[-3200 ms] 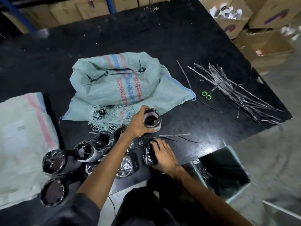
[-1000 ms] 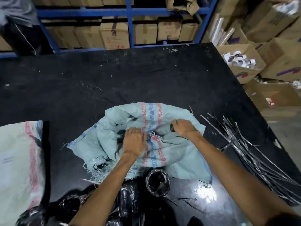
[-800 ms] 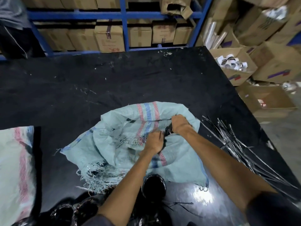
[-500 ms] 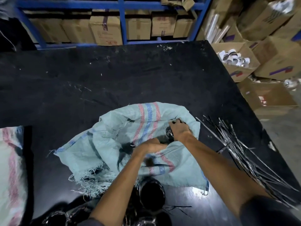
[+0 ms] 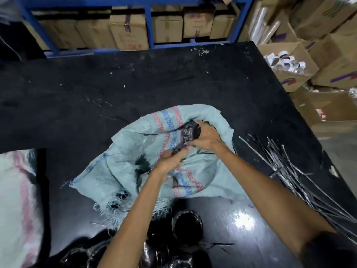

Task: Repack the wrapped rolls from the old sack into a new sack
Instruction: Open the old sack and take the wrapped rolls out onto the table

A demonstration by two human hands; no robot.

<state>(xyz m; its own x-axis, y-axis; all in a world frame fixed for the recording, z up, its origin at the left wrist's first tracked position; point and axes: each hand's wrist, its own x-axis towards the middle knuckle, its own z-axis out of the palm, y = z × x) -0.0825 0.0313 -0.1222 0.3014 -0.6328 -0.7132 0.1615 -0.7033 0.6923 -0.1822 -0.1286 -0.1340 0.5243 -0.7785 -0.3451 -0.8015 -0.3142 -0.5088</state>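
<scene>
The old pale-green woven sack (image 5: 135, 149), striped red and blue and frayed at its near edge, lies crumpled in the middle of the black table (image 5: 135, 80). My right hand (image 5: 207, 137) grips a black wrapped roll (image 5: 190, 132) at the sack's open mouth. Just below it, my left hand (image 5: 170, 159) pinches the sack's fabric near the stripes. Several wrapped rolls (image 5: 187, 227) lie on the table's near edge, under my forearms. A second pale sack (image 5: 17, 206) with a pink stripe lies at the left edge.
A pile of cut silver-black straps (image 5: 301, 178) spreads across the table's right side. Beyond the far edge a blue rack (image 5: 147, 22) holds cardboard boxes. More boxes, one open box (image 5: 284, 64) filled with white rolls, stand on the floor at the right.
My right hand has lifted the black roll partly out of the sack's mouth. My left hand has moved right and closed on the fabric beneath it.
</scene>
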